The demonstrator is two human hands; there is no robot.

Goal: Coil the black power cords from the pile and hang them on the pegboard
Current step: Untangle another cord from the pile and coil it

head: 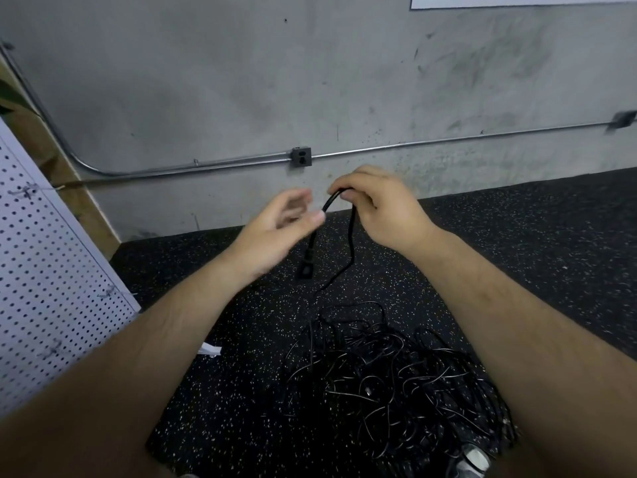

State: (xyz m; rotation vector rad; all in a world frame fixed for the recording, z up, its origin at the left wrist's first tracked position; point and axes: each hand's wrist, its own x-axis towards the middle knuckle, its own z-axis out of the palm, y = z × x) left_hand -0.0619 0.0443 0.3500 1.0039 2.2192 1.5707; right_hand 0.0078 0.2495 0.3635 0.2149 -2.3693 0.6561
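Right hand (382, 208): you are holding it up in front of you, its back toward the camera, with the fingers curling down round a bend in the cord. The fingertips are hiding under the hand.
Left hand (275, 232): you are holding it just left of the right hand with the palm turning inward. The fingers are lying loose and spread, and they are blurred. It is gripping nothing. The thumb tip is sitting right beside the cord's left strand, and you cannot tell whether it is touching.
Cord (352, 232): black, it is arching over inside your right hand's grip and hanging down in two strands. The left strand is running short and ending in the plug. The right strand is dropping, kinking and trailing down into the pile.
Plug (305, 270): black and blocky, it is dangling at the end of the left strand, below your left thumb.
Pile (396, 391): a tangle of thin black cords is lying on the floor between your forearms, nearer the right one and below both hands.
Pegboard (44, 270): white, it is standing at the left edge, well apart from the pile, with a few wire hooks (24, 193) sticking out of it.
Floor (517, 253): black rubber flecked with white is running up to the wall. A small white scrap (210, 349) is lying between the pegboard and the pile.
Wall (241, 81): grey concrete is facing you. A metal conduit (448, 141) is running along it through an outlet box (301, 157) that is showing just above your hands.
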